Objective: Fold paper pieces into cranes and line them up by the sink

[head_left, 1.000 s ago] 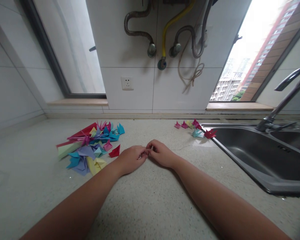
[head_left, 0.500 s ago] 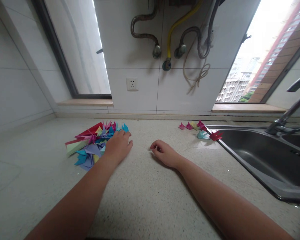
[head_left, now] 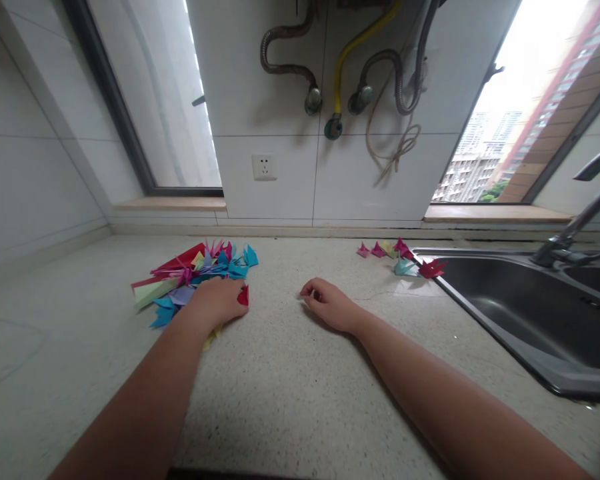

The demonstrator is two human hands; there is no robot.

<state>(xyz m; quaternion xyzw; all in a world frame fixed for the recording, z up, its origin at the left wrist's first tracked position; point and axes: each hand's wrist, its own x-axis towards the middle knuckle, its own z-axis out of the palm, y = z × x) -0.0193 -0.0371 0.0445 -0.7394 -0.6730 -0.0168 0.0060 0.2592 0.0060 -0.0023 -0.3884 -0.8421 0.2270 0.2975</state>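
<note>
The left hand [head_left: 215, 303] had drawn back from the far edge of the paper pile [head_left: 193, 277] to its near edge, and now lay palm down on the sheets, fingers curled on a small red folded piece [head_left: 243, 295] at its fingertips; whether it truly gripped the piece could not be told. The right hand [head_left: 329, 305] stayed loosely curled on the countertop [head_left: 290, 400], holding nothing visible, so the picking fell to the left hand alone

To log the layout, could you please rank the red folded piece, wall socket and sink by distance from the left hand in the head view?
1. red folded piece, touching the left hand
2. wall socket, on the back wall
3. sink, far right
</note>
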